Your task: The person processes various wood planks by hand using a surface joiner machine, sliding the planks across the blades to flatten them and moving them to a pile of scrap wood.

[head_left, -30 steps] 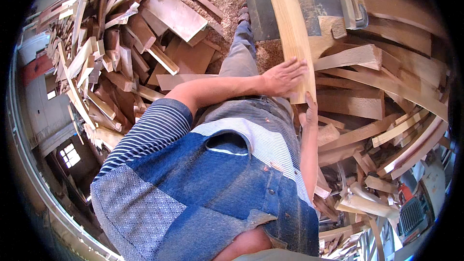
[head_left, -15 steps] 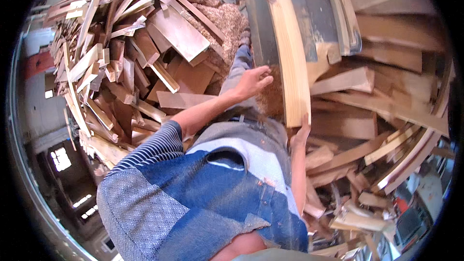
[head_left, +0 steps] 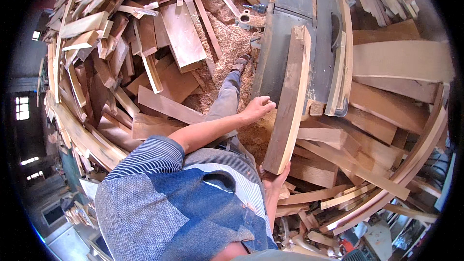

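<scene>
A long wooden board [head_left: 289, 101] slants across the centre, its brown rough face up and a pale smooth face along its right side. My right hand [head_left: 276, 178] grips its near end from below, with fingers partly hidden under the wood. Its far end is over the grey metal machine table [head_left: 278, 50]; whether it touches the metal I cannot tell. My left hand [head_left: 258, 110] is just left of the board, holding nothing, its fingers loosely bent and apart from the wood.
A large heap of offcuts [head_left: 140, 38] lies on the left. Wood shavings [head_left: 227, 34] cover the floor by my shoe [head_left: 241, 61]. Stacked planks [head_left: 386, 111] crowd the right side. A pale wooden strip [head_left: 344, 53] stands along the machine's right edge. A round-holed metal part [head_left: 245, 18] sticks out left.
The board has turned from its pale face up to its brown face up. It sits nearer to me in view. My left hand stays beside it, and the view has shifted.
</scene>
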Available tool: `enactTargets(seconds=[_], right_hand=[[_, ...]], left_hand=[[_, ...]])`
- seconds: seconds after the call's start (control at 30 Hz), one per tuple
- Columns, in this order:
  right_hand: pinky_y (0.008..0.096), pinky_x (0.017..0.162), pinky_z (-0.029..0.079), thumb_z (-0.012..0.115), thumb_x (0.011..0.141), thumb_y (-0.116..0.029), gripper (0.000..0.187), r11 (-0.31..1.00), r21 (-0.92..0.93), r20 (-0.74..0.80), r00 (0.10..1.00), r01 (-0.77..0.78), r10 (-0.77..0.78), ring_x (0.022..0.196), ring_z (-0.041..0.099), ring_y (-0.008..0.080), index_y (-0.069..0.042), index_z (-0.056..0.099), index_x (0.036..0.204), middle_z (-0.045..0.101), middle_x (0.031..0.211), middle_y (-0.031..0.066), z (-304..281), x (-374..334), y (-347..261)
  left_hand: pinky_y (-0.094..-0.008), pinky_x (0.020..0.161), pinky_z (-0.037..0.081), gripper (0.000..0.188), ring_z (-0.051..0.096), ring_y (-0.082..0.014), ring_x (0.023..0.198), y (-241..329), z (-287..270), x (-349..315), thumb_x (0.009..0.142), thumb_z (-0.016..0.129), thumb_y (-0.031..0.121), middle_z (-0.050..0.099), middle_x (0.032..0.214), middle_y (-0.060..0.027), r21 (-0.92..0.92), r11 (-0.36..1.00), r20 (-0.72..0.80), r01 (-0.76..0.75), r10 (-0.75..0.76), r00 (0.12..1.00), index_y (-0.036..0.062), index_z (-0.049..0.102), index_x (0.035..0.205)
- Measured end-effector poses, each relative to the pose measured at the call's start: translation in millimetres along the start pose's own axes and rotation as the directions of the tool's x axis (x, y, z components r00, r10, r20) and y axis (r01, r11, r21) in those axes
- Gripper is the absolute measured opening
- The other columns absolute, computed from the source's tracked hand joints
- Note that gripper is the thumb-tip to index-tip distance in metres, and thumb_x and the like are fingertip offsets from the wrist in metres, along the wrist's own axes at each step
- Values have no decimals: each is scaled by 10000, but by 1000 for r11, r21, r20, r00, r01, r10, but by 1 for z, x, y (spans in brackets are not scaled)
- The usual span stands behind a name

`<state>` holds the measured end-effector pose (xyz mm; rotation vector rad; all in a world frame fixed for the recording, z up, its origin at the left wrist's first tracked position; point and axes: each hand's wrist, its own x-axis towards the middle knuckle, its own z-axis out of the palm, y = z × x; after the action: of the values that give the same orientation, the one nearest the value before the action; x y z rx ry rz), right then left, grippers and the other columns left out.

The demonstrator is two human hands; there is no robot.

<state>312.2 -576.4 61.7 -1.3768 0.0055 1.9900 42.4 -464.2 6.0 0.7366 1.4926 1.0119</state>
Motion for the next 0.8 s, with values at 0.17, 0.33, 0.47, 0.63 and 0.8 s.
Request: enactTargets(seconds=[0.17,0.33,0.47,0.63,0.8], right_hand=[[509,727,548,529,919,-699,682,999,-28,-102,994,-31,28,1045,619,299,-199,523,1383,614,1216,86,-2,-5,-9],[500,745,554,507,943,-686,692,994,-26,-78,992,-105,103,1053,616,323,-168,515,1403,606,1243,112,13,-26,-14],[506,772,560,494,954,-683,722,992,6,-23,992,-123,123,1119,604,343,-144,500,1434,602,1289,118,11,-35,-10],[525,955,511,510,975,-652,724,992,108,-46,997,66,-62,1216,573,341,-116,482,1461,589,1349,125,8,-40,-8],[512,1127,370,538,1004,-585,695,979,120,59,983,164,-172,1323,497,328,-83,472,1479,530,1459,120,-17,-30,2]], left_hand=[[-298,810,537,489,645,-134,986,10,6,-5,997,660,422,691,1057,-45,-192,975,-49,110,-121,991,-13,636,1221],[-361,833,575,506,690,-193,987,27,25,53,968,672,476,713,1088,-56,-724,620,284,303,-133,949,56,652,1249],[-399,835,593,485,700,-213,982,54,37,85,906,725,467,724,1073,-61,-831,369,484,417,108,869,76,668,1187],[-415,931,548,743,637,-252,1115,66,62,80,812,783,324,627,1256,-136,-690,718,58,93,-72,996,26,451,1406],[-466,1080,461,1028,547,-367,1297,69,63,63,744,802,319,521,1419,-241,-130,978,-365,166,-203,909,68,270,1587]])
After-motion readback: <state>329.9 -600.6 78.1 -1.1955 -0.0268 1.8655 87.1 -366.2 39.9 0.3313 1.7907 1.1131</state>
